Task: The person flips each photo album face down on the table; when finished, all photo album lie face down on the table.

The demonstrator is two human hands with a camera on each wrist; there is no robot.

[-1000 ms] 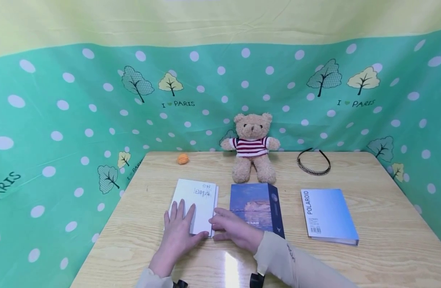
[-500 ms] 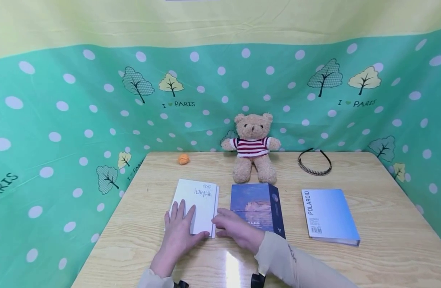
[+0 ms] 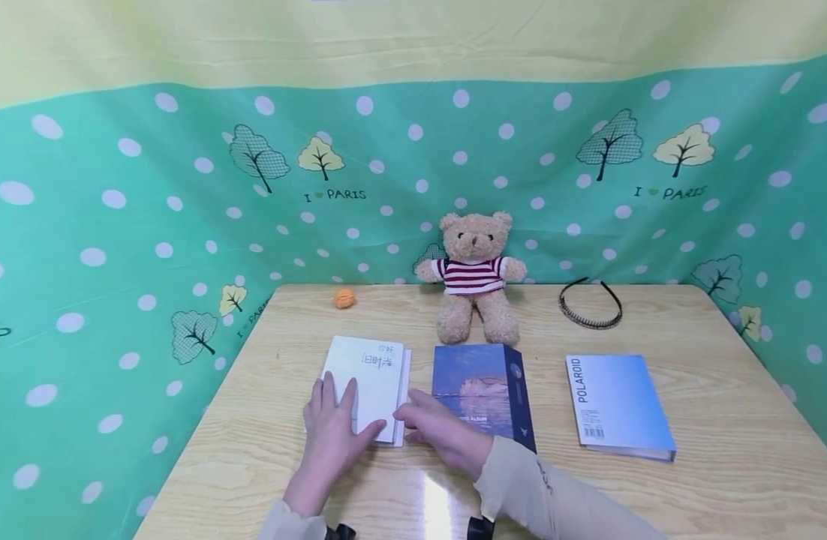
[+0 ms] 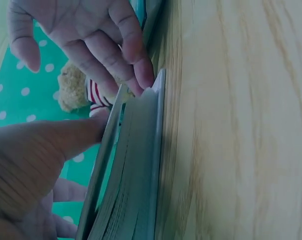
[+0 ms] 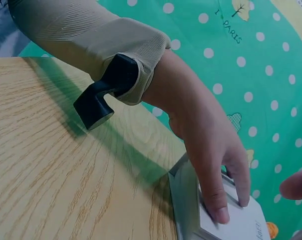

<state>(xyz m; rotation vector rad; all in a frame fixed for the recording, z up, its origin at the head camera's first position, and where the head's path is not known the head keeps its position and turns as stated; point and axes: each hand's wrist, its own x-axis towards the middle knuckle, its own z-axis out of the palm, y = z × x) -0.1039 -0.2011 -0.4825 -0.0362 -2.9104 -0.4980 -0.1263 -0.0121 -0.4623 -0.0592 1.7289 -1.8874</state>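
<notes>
A white book (image 3: 369,375) with dark handwritten-style characters lies on the table at left centre. My left hand (image 3: 331,427) rests on its cover, fingers spread, the thumb near the lower right corner. In the left wrist view, the left thumb (image 4: 66,137) lies against the front cover (image 4: 103,155), and a gap shows between that cover and the pages (image 4: 128,150). At the book's right edge, my right hand (image 3: 443,431) reaches in from the side. Its fingertips (image 4: 145,75) touch the page edges near the back cover, while its thumb (image 4: 26,50) stays off the book.
Close to the right forearm lies a blue photo album (image 3: 477,382) with a sea-cliff picture. Farther right is a light blue Polaroid album (image 3: 616,401). A teddy bear (image 3: 474,277), a black headband (image 3: 592,315) and a small orange object (image 3: 344,298) sit along the back.
My left hand has shifted slightly left along with the front cover, so more of the book's lower layer shows at the right edge. The right hand has barely moved.
</notes>
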